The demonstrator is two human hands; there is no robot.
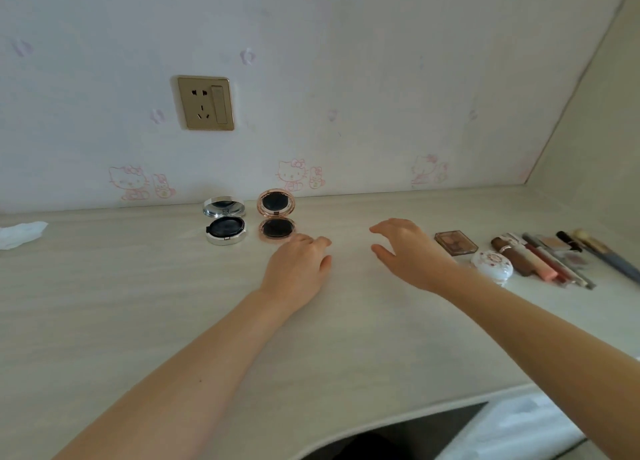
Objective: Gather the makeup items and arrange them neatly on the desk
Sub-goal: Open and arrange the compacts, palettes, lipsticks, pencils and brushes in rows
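Two round compacts stand open side by side near the wall: a silver compact (pixel 225 224) and a rose-gold compact (pixel 276 220). My left hand (pixel 299 265) lies just in front of the rose-gold one, fingers loosely bent, holding nothing. My right hand (pixel 408 251) hovers to its right, fingers spread and relaxed, empty. Further right lie a brown eyeshadow palette (pixel 455 242), a white floral compact (pixel 493 265), several lipstick tubes and pencils (pixel 540 260) and a makeup brush (pixel 606 253).
The pale wood-grain desk (pixel 138 303) meets a wallpapered wall with a gold power socket (pixel 206 103). A crumpled white tissue (pixel 20 233) lies at the far left. The desk's curved front edge (pixel 398 421) runs at lower right. A side wall closes the right end.
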